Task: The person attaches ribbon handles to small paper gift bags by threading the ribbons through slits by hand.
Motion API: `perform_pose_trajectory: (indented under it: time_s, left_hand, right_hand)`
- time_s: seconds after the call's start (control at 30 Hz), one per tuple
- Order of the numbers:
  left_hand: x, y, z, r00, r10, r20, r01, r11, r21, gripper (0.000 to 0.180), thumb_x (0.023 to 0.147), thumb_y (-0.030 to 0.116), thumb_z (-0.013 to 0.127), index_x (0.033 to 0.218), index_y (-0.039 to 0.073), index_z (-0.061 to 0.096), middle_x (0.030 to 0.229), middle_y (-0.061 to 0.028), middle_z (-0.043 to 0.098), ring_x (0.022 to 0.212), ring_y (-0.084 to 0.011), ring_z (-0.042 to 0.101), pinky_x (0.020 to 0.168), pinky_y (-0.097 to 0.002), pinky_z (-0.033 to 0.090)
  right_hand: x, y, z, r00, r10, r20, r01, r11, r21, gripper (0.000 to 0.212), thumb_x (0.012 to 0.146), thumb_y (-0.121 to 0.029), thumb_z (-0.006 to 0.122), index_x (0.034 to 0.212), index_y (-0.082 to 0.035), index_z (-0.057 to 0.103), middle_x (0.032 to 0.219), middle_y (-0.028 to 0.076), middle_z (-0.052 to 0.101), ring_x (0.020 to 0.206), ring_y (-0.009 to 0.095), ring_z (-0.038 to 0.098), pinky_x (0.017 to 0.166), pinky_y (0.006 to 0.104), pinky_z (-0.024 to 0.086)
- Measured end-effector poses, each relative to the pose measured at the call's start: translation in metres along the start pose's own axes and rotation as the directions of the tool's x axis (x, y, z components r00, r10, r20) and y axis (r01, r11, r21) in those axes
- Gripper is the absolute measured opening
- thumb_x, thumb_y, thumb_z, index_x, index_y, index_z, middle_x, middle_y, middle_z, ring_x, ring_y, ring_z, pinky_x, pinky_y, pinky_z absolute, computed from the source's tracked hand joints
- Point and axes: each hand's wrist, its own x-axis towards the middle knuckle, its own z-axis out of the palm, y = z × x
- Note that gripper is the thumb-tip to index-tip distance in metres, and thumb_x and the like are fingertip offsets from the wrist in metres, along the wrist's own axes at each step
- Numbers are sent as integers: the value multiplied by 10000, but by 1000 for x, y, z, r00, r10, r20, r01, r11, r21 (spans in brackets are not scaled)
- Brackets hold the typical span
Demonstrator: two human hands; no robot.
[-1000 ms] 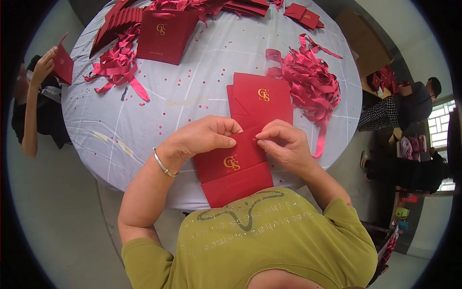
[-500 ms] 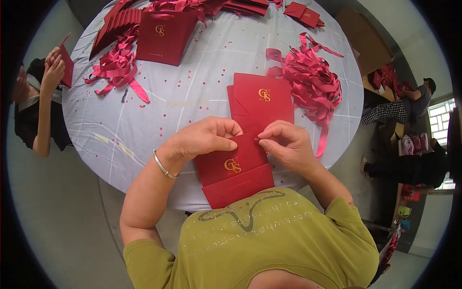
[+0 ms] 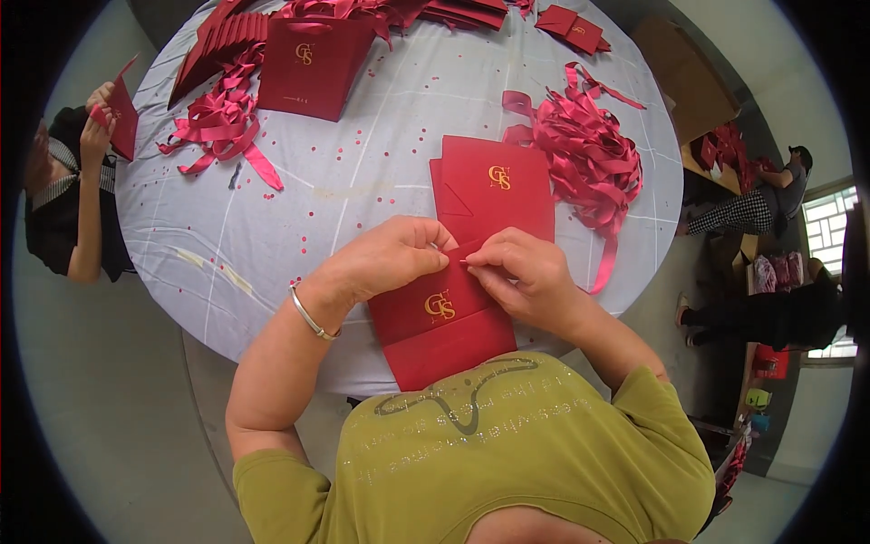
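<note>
A flat red paper gift bag [image 3: 453,331] with gold lettering lies at the table's near edge, against my body. My left hand [image 3: 394,258], below a silver bangle, grips the bag's upper edge between thumb and fingers. Close beside it, my right hand [image 3: 530,276] is closed in a pinch over the same edge. A small pink ribbon end [image 3: 465,261] shows at its fingertips; the rest of that ribbon is hidden. Just beyond lie more flat red gift bags [image 3: 507,186], stacked, with a heap of pink-red ribbons [image 3: 589,150] to their right.
Across the round cloth-covered table [image 3: 272,245] stand an upright red bag [image 3: 313,72], more ribbons [image 3: 217,127] and folded bags [image 3: 571,27]. Small red dots are scattered over the cloth. At the left, another person [image 3: 82,199] holds a red bag; other people are at the right.
My right hand has moved left along the bag's upper edge, closer to my left hand, with the ribbon end in its pinch. The left hand has stayed nearly still.
</note>
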Motion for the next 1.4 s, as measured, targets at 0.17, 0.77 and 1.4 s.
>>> perform_pose_trajectory:
  time_s: [0.17, 0.77, 1.4]
  left_hand:
    - [1, -4, 1, 999, 42, -18, -42, 999, 28, 155, 914, 47, 530, 1029, -1, 620, 910, -25, 652, 810, -80, 588, 716, -247, 494]
    - [7, -15, 2, 988, 146, -55, -128, 961, 245, 206, 892, 44, 534, 1068, -49, 583, 953, -121, 671, 882, -173, 614, 771, -319, 496]
    - [-11, 11, 17, 980, 177, -94, -132, 922, 363, 92, 889, 0, 582, 980, -15, 579, 809, -13, 631, 743, -45, 554, 652, -227, 463]
  right_hand:
    - [1, 0, 3, 995, -98, 25, 101, 983, -156, 163, 722, 26, 716, 859, -23, 641, 796, 98, 626, 678, 251, 639, 573, 336, 524]
    - [0, -15, 9, 986, -10, 166, 77, 913, -402, 124, 742, 4, 675, 832, -21, 593, 798, 122, 591, 642, 293, 611, 552, 365, 502]
    - [33, 4, -23, 843, 342, 414, -468, 846, 254, 125, 831, -125, 722, 873, -18, 672, 823, 41, 667, 761, 108, 630, 652, 271, 496]
